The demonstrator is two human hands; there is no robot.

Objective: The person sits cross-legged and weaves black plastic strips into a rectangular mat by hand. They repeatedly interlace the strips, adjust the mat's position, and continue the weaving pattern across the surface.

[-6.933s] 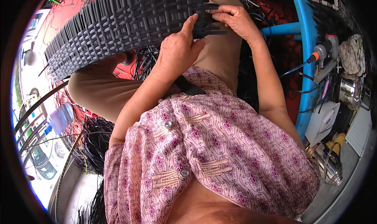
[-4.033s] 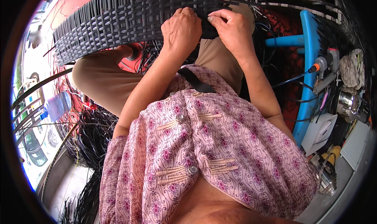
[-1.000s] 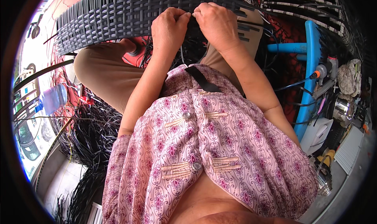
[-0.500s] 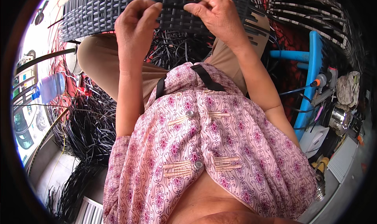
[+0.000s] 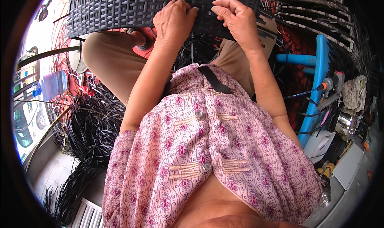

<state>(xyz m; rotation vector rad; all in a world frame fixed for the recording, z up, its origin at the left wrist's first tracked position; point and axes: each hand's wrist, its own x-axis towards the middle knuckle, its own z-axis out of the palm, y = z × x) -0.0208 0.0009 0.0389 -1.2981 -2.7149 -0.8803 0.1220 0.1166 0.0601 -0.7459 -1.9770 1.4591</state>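
Observation:
A dark grey woven wicker panel (image 5: 120, 12) lies across the top of the view, in front of my bent knees. My left hand (image 5: 174, 22) rests against its near side, fingers curled in and thumb pointing right; what they grip is hidden. To the right, my right hand (image 5: 239, 25) is at the weave with thumb and forefinger brought together on a thin black strip (image 5: 211, 14). The strip is hard to separate from the dark weave behind it.
Loose black strips (image 5: 90, 128) lie heaped on the left. A blue plastic frame (image 5: 320, 64) stands on the right, beside an orange-tipped tool (image 5: 322, 86) and a metal pot (image 5: 345, 124). At the far left is a clear blue bottle (image 5: 54, 85); striped woven pieces (image 5: 316, 12) sit at top right.
My left hand has moved right and turned over onto the panel, its fingers curling in. My right hand has shifted right and slightly down. The strip stretched between them no longer shows clearly.

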